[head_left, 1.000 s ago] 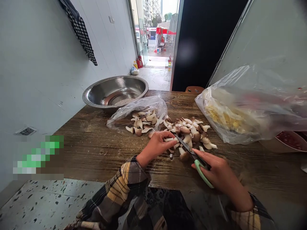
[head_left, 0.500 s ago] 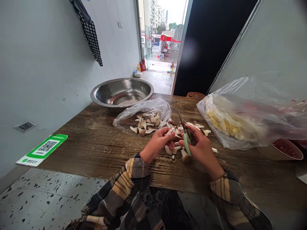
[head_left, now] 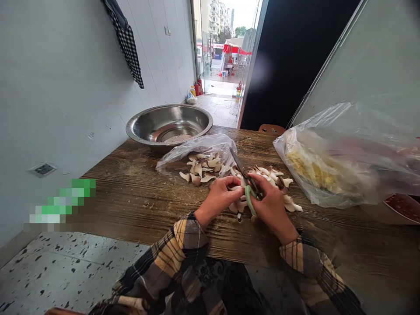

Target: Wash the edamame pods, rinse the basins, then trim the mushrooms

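My right hand [head_left: 271,203] is closed around a pair of scissors [head_left: 250,197] with pale green handles; the dark blades point up and to the left. Close beside it, my left hand [head_left: 221,197] pinches a mushroom [head_left: 234,188], mostly hidden by the fingers. Under and behind both hands lies a loose pile of pale mushrooms [head_left: 267,174] with brownish caps. More mushroom pieces [head_left: 198,169] rest in and at the mouth of a clear plastic bag [head_left: 210,144], to the left of the pile.
A wide steel basin [head_left: 139,134] stands at the table's far left. On the right are a clear bag with yellow contents [head_left: 308,170] and a tub of something red [head_left: 402,208]. A blurred green-and-white card [head_left: 64,201] lies at the left edge of the wooden table [head_left: 131,197].
Both hands have come closer together. The scissors have swung so their blades tilt further left. The whole view has shifted slightly.
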